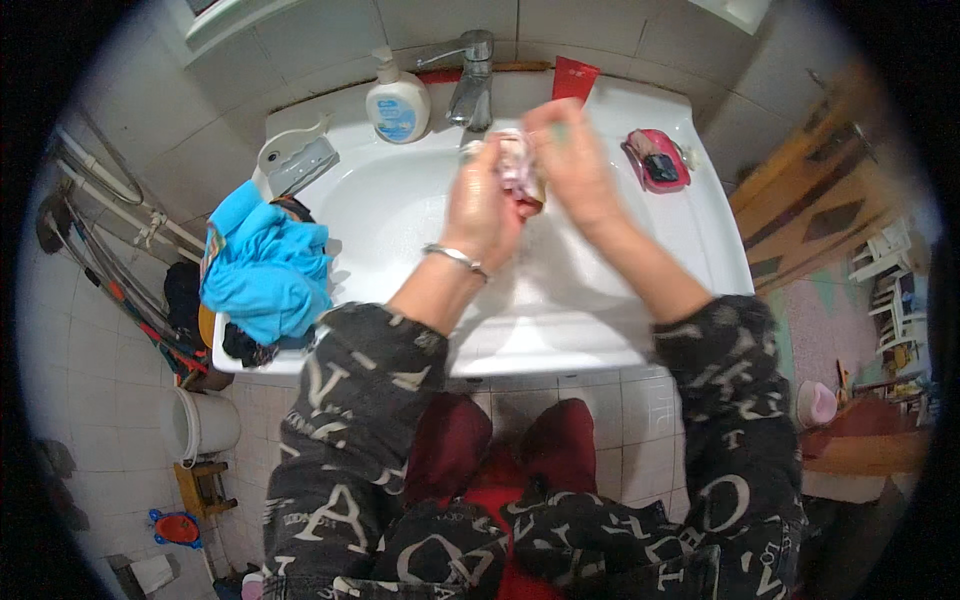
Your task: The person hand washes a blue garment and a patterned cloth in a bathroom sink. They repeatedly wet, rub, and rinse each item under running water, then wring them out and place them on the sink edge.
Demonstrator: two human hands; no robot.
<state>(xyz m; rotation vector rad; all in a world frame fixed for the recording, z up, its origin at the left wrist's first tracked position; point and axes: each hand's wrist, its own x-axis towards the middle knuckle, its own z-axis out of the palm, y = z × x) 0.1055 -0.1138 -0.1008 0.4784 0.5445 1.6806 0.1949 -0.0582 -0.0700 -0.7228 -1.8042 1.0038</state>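
Observation:
My left hand, with a silver bangle at the wrist, grips a small bunched cloth, whitish and pink, over the white washbasin. Beside it, my right hand is curled and blurred against the cloth's right side. Whether its fingers pinch part of the cloth is hidden. Just behind both hands stands the chrome faucet. Wet shine shows on the left hand.
A white pump bottle and a red tube stand along the basin's back. On the right rim lies a pink soap dish holding a dark bar. Blue cloth is heaped on the left rim, near a soap holder. A white bucket is below.

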